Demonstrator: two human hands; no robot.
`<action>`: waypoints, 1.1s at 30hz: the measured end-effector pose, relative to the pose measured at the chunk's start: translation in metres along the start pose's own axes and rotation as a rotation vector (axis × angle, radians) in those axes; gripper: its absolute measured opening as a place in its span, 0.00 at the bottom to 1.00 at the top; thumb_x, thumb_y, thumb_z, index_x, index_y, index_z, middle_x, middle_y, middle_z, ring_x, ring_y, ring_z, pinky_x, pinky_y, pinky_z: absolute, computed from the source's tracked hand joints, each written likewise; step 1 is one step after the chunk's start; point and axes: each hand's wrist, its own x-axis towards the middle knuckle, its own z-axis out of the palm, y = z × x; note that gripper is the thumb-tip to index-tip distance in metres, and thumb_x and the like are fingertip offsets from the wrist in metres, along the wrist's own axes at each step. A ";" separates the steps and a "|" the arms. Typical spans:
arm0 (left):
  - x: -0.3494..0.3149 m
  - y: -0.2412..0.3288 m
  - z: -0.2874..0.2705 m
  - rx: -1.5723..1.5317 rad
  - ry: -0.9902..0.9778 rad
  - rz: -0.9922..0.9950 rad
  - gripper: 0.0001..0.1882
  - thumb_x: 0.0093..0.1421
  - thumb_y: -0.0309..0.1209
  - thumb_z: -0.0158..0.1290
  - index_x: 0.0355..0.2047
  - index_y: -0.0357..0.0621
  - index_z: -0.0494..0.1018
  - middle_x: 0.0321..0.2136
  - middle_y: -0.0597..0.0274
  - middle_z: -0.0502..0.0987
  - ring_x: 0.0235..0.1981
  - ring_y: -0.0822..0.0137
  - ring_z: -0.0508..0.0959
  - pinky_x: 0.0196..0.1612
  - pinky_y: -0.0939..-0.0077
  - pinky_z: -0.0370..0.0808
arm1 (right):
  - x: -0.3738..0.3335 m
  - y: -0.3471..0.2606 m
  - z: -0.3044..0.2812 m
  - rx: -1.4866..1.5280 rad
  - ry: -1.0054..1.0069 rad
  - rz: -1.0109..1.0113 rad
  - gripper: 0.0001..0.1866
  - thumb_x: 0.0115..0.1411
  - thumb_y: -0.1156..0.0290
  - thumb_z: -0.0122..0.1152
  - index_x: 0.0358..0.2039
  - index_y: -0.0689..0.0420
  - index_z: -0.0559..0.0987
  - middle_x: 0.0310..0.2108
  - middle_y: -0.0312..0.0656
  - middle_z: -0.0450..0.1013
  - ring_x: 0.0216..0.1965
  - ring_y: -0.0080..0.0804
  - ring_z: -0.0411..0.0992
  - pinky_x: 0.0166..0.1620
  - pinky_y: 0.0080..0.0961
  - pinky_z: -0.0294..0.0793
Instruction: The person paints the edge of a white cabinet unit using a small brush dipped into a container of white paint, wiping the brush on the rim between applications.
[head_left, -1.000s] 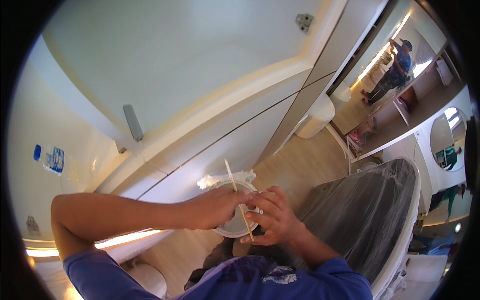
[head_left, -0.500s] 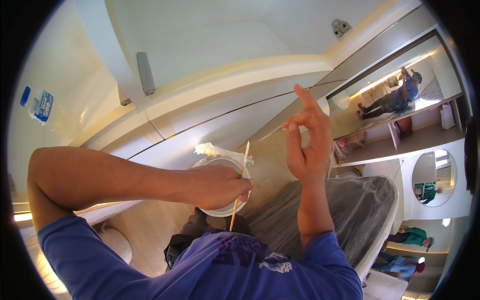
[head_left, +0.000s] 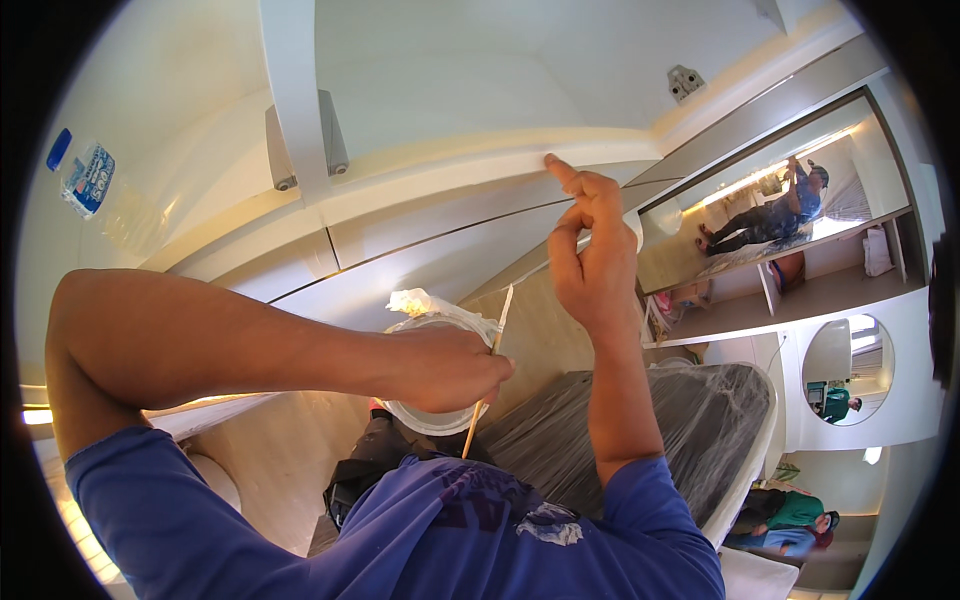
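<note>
My left hand [head_left: 455,370] is closed around the wooden handle of a thin paintbrush [head_left: 503,318], its pale bristle end pointing up. Below that hand a round white bucket [head_left: 440,424] shows its rim; whether the hand also grips the bucket is hidden. A crumpled whitish plastic piece [head_left: 420,302] lies along the bucket's far rim. My right hand [head_left: 597,255] is raised with nothing in it, index finger stretched out and the others bent. Its fingertip is at the pale edge of a cabinet [head_left: 440,155]; I cannot tell whether it touches.
A clear bottle with a blue cap [head_left: 88,180] lies at the far left. Grey hinges [head_left: 283,150] sit on the cabinet. At right are a plastic-covered dark surface [head_left: 640,430], a wall mirror [head_left: 780,200], a round mirror [head_left: 848,370] and people [head_left: 795,512] in the background.
My right hand has moved left and its index finger has come to the cabinet edge. The view has shifted a little; my left hand still grips the paintbrush.
</note>
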 end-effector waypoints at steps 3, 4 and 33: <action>0.001 -0.003 0.001 -0.008 -0.005 0.008 0.32 0.76 0.53 0.32 0.48 0.48 0.84 0.51 0.49 0.81 0.56 0.50 0.77 0.62 0.55 0.70 | 0.000 -0.016 0.006 0.008 -0.040 0.028 0.33 0.56 0.85 0.55 0.64 0.59 0.72 0.44 0.53 0.79 0.25 0.37 0.76 0.32 0.31 0.76; 0.000 -0.001 0.001 -0.015 -0.009 -0.001 0.32 0.76 0.53 0.32 0.48 0.48 0.84 0.51 0.49 0.81 0.56 0.50 0.77 0.62 0.54 0.70 | 0.000 -0.017 0.008 0.012 -0.038 0.007 0.33 0.56 0.85 0.55 0.65 0.58 0.72 0.44 0.53 0.79 0.26 0.37 0.76 0.32 0.32 0.76; -0.006 -0.003 0.010 -0.048 0.018 -0.081 0.32 0.76 0.51 0.32 0.46 0.43 0.83 0.49 0.40 0.80 0.52 0.43 0.78 0.60 0.56 0.70 | -0.444 0.156 0.089 -0.229 -0.094 1.380 0.35 0.67 0.62 0.67 0.69 0.65 0.66 0.66 0.59 0.71 0.67 0.57 0.69 0.66 0.47 0.69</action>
